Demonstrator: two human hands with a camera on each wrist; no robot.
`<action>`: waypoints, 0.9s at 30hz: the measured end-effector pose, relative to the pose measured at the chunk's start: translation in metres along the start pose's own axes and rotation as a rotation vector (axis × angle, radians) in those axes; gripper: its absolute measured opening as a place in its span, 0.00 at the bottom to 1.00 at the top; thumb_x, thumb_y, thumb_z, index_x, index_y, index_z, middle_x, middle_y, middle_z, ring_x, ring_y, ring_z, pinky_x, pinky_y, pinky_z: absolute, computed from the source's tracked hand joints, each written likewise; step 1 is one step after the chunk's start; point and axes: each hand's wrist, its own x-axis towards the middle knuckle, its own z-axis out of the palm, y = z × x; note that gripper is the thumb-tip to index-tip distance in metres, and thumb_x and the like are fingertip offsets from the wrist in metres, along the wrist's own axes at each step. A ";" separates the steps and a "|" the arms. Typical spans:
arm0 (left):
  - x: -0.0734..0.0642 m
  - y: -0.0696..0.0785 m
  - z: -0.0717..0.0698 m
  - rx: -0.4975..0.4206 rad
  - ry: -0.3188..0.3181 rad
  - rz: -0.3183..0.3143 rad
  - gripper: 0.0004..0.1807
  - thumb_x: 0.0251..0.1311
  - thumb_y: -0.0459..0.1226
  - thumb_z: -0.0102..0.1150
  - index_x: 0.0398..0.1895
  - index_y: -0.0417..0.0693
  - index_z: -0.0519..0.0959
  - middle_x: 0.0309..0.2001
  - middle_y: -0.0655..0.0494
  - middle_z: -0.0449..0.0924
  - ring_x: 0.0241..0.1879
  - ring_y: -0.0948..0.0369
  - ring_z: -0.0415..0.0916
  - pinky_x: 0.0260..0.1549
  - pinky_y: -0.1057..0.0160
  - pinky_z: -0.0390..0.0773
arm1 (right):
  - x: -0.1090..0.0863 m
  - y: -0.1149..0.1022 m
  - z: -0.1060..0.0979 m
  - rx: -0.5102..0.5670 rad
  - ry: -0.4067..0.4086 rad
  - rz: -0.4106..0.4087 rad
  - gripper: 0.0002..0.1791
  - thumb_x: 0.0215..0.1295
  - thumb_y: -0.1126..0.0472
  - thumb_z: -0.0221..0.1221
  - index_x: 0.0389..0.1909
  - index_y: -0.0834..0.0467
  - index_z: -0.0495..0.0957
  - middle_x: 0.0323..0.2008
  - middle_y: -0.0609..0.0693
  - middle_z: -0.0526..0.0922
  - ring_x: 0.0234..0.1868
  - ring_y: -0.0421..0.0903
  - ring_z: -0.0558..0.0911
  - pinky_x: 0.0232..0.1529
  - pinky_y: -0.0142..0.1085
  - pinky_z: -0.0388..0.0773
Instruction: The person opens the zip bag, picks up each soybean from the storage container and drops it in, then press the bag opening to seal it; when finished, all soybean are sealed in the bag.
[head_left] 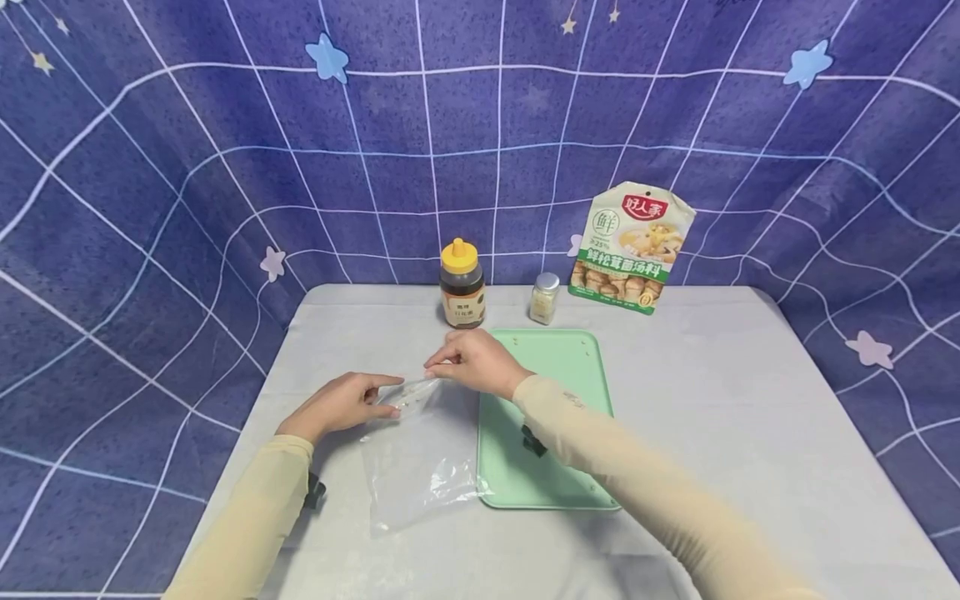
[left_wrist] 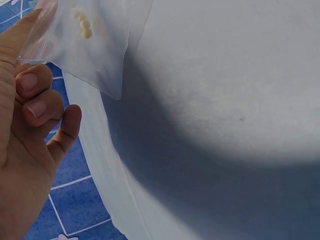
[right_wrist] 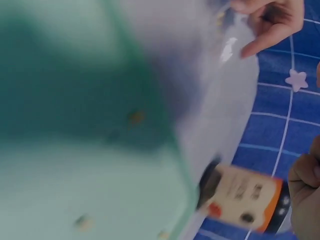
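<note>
The clear bag (head_left: 420, 475) lies left of the table's middle, its mouth seemingly at the far end and its near right corner lapping over the tray's rim. A few pale pieces (left_wrist: 85, 30) show inside it in the left wrist view. The right hand (head_left: 480, 362) pinches the far edge between thumb and forefinger, the fingertips brought together there. The left hand (head_left: 341, 407) is at the bag's left far side with thumb and forefinger set apart on the plastic and the other fingers curled in; whether those two fingers grip the film or only brace it, I cannot tell. The step in hand looks to be work on the mouth, either spreading it or fastening it; the pictures do not settle which. Either way, the next move seems to call for a steady left hand while the right works along the edge, without tipping the pieces out. Just right of the bag is the green tray (head_left: 517, 467), partly under the right forearm, with small crumbs (right_wrist: 135, 117) scattered on it. Beyond, along the far side of the white table (head_left: 712, 400), stand the bottle (head_left: 462, 292), the jar (head_left: 544, 298) and, farther right, the packet (head_left: 632, 248), propped against the blue curtain (head_left: 525, 108).
</note>
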 end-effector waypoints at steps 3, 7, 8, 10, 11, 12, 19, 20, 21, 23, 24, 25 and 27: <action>0.002 0.000 0.001 -0.007 0.001 0.000 0.33 0.57 0.55 0.72 0.65 0.56 0.80 0.20 0.66 0.68 0.19 0.67 0.62 0.22 0.61 0.66 | -0.027 0.018 -0.011 -0.023 -0.004 0.024 0.07 0.64 0.55 0.71 0.41 0.52 0.91 0.27 0.36 0.78 0.26 0.36 0.72 0.31 0.33 0.72; 0.003 -0.001 0.001 -0.018 0.003 0.002 0.33 0.58 0.55 0.72 0.66 0.56 0.80 0.21 0.66 0.67 0.20 0.67 0.61 0.23 0.61 0.66 | -0.060 0.044 -0.022 -0.015 0.023 0.077 0.07 0.63 0.57 0.71 0.39 0.54 0.91 0.27 0.36 0.78 0.25 0.38 0.70 0.34 0.36 0.74; 0.003 -0.001 0.001 -0.021 0.005 0.002 0.33 0.57 0.55 0.72 0.65 0.55 0.80 0.21 0.66 0.67 0.20 0.67 0.61 0.23 0.62 0.65 | -0.067 0.049 -0.024 -0.002 0.026 0.096 0.06 0.63 0.58 0.71 0.39 0.55 0.91 0.27 0.37 0.79 0.25 0.38 0.70 0.33 0.36 0.74; 0.002 -0.001 0.001 -0.025 0.007 0.004 0.33 0.57 0.54 0.73 0.65 0.55 0.80 0.22 0.65 0.67 0.20 0.66 0.61 0.23 0.61 0.65 | -0.079 0.058 -0.023 0.012 0.018 0.128 0.06 0.62 0.59 0.72 0.38 0.55 0.91 0.27 0.36 0.79 0.25 0.37 0.72 0.34 0.35 0.75; 0.001 -0.001 0.001 -0.025 0.008 0.008 0.33 0.57 0.54 0.73 0.65 0.54 0.80 0.22 0.65 0.67 0.20 0.66 0.61 0.23 0.61 0.65 | -0.084 0.061 -0.021 0.019 0.007 0.135 0.06 0.62 0.59 0.72 0.38 0.55 0.91 0.27 0.36 0.79 0.26 0.36 0.73 0.35 0.34 0.76; 0.001 -0.002 0.001 -0.026 0.009 0.009 0.33 0.57 0.54 0.73 0.65 0.54 0.80 0.22 0.65 0.67 0.21 0.67 0.62 0.23 0.61 0.65 | -0.088 0.064 -0.019 0.021 -0.006 0.136 0.07 0.62 0.59 0.72 0.38 0.56 0.91 0.27 0.36 0.80 0.26 0.35 0.74 0.36 0.34 0.76; -0.004 -0.002 -0.003 -0.019 0.012 -0.001 0.33 0.57 0.54 0.73 0.65 0.55 0.80 0.23 0.65 0.68 0.21 0.66 0.63 0.24 0.61 0.66 | -0.088 0.066 0.002 -0.029 -0.078 0.119 0.06 0.60 0.57 0.74 0.38 0.52 0.92 0.27 0.36 0.79 0.28 0.33 0.76 0.32 0.33 0.75; -0.004 -0.001 -0.003 -0.020 0.010 -0.002 0.33 0.58 0.53 0.73 0.65 0.55 0.80 0.23 0.65 0.68 0.21 0.66 0.63 0.24 0.61 0.66 | -0.086 0.066 0.004 -0.032 -0.088 0.123 0.06 0.59 0.57 0.74 0.38 0.51 0.92 0.27 0.36 0.79 0.28 0.33 0.76 0.31 0.33 0.75; -0.004 -0.001 -0.003 -0.020 0.008 -0.003 0.33 0.58 0.53 0.73 0.65 0.55 0.80 0.22 0.66 0.68 0.21 0.66 0.63 0.24 0.61 0.67 | -0.086 0.066 0.006 -0.035 -0.098 0.126 0.06 0.59 0.57 0.74 0.38 0.51 0.92 0.28 0.36 0.79 0.28 0.33 0.76 0.31 0.33 0.75; -0.004 0.000 -0.003 -0.019 0.004 0.001 0.33 0.58 0.54 0.73 0.65 0.54 0.80 0.21 0.66 0.67 0.20 0.67 0.62 0.23 0.62 0.67 | -0.085 0.065 0.009 -0.041 -0.121 0.133 0.06 0.59 0.56 0.74 0.37 0.50 0.92 0.28 0.36 0.79 0.29 0.33 0.77 0.32 0.33 0.75; -0.005 0.000 -0.002 -0.018 0.003 0.003 0.33 0.57 0.54 0.73 0.65 0.54 0.80 0.21 0.66 0.67 0.20 0.67 0.62 0.23 0.62 0.67 | -0.085 0.065 0.011 -0.046 -0.127 0.129 0.06 0.59 0.56 0.74 0.37 0.51 0.92 0.28 0.36 0.79 0.30 0.32 0.77 0.32 0.32 0.75; -0.004 0.000 -0.002 -0.018 0.002 0.001 0.33 0.57 0.55 0.73 0.65 0.54 0.80 0.20 0.67 0.66 0.20 0.67 0.61 0.23 0.62 0.67 | -0.085 0.066 0.013 -0.052 -0.133 0.125 0.06 0.59 0.56 0.74 0.37 0.51 0.92 0.29 0.36 0.80 0.30 0.32 0.77 0.33 0.32 0.75; -0.005 -0.001 -0.001 -0.014 0.004 -0.004 0.33 0.57 0.56 0.73 0.65 0.55 0.80 0.20 0.67 0.66 0.20 0.68 0.61 0.23 0.62 0.67 | -0.084 0.065 0.015 -0.067 -0.137 0.119 0.07 0.59 0.56 0.74 0.37 0.51 0.92 0.29 0.37 0.80 0.31 0.33 0.78 0.34 0.32 0.75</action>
